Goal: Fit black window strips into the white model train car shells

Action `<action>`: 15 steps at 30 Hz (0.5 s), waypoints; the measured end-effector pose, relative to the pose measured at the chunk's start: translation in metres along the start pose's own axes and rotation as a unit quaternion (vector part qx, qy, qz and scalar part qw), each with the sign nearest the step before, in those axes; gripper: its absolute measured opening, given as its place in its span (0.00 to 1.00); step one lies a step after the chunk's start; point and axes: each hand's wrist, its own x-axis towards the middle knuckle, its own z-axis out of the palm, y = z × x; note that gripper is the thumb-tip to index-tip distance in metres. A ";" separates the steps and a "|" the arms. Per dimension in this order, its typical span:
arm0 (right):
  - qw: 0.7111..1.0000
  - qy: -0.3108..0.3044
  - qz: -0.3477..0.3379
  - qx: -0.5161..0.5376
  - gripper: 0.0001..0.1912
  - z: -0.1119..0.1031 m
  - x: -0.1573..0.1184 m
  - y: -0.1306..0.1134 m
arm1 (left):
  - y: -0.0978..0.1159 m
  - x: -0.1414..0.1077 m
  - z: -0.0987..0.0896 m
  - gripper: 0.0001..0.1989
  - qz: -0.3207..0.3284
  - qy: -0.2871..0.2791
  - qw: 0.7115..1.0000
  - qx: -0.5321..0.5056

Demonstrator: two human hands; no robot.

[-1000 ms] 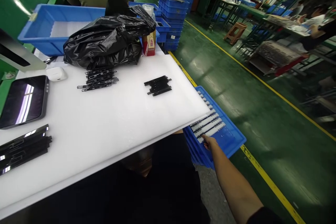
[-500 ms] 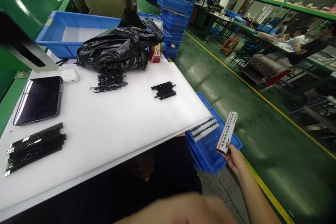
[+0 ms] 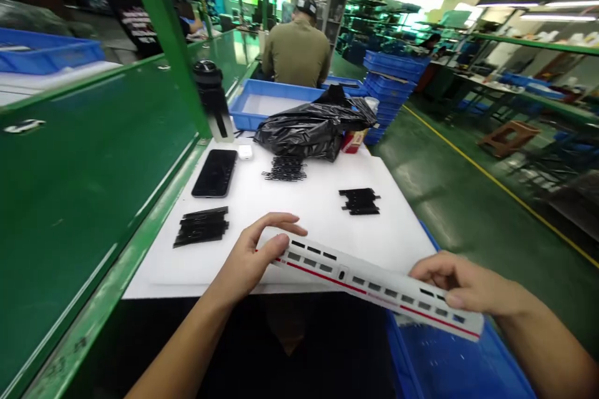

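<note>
OK, your L hand (image 3: 250, 249) & R hand (image 3: 470, 282) grip opp. ends of a white model train car (image 3: 365, 279) nr the surface (image 3: 299, 206) edge.

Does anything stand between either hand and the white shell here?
Nothing visible does. The right hand grips the white shell near one end, and the left hand has its thumb over the other end. The black strips lie farther back on the table, in neither hand's way.
</note>
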 end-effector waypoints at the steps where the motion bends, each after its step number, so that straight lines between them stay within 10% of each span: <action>1: 0.999 -0.026 0.008 -0.018 0.30 -0.008 0.015 -0.013 | 0.003 -0.006 -0.007 0.24 -0.013 0.018 0.999 0.044; 5: 0.977 -0.065 0.037 -0.198 0.24 -0.033 0.073 -0.061 | 0.007 -0.018 -0.031 0.20 -0.082 0.056 0.991 0.085; 10: 0.839 0.212 -0.135 -0.483 0.19 -0.038 0.177 -0.103 | -0.002 0.004 -0.040 0.22 -0.090 0.074 0.991 0.061; 15: 0.761 0.245 -0.213 -0.562 0.16 -0.038 0.269 -0.109 | -0.011 0.022 -0.039 0.22 -0.088 0.031 0.993 0.076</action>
